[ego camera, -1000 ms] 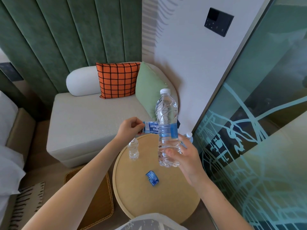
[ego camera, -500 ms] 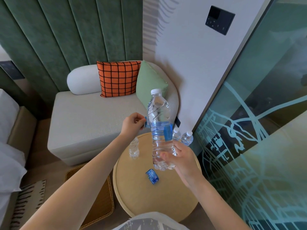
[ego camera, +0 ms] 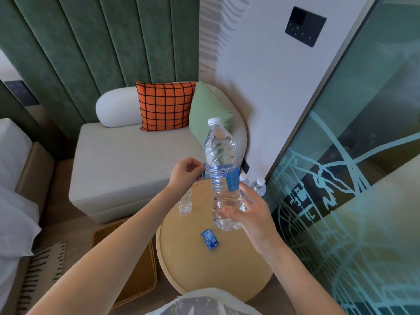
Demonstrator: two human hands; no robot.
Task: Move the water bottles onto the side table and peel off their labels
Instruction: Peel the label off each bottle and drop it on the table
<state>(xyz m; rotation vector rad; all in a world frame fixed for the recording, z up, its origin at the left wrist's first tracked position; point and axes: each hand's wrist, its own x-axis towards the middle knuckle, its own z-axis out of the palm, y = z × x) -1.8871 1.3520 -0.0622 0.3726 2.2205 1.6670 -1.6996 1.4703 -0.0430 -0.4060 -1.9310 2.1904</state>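
Observation:
My right hand (ego camera: 251, 218) holds a clear water bottle (ego camera: 221, 160) with a white cap upright above the round side table (ego camera: 218, 269), gripping it near its base. Its blue label (ego camera: 232, 181) is partly peeled and hangs loose around the middle. My left hand (ego camera: 185, 172) pinches the free end of that label at the bottle's left side. A peeled blue label (ego camera: 210, 239) lies on the table. One bare small bottle (ego camera: 185, 204) stands on the table's far left; two more bottles (ego camera: 258, 186) stand at the far right, partly hidden.
A pale sofa (ego camera: 127, 160) with white, orange-checked (ego camera: 166, 106) and green (ego camera: 208, 112) cushions sits behind the table. A frosted glass panel (ego camera: 352, 178) rises on the right. A wicker stool (ego camera: 127, 267) stands left of the table, a bed (ego camera: 13, 201) at far left.
The bottle has shifted left and turned in my right hand. The stretched label strip has shortened as my left hand came close to the bottle, still pinching the label's end.

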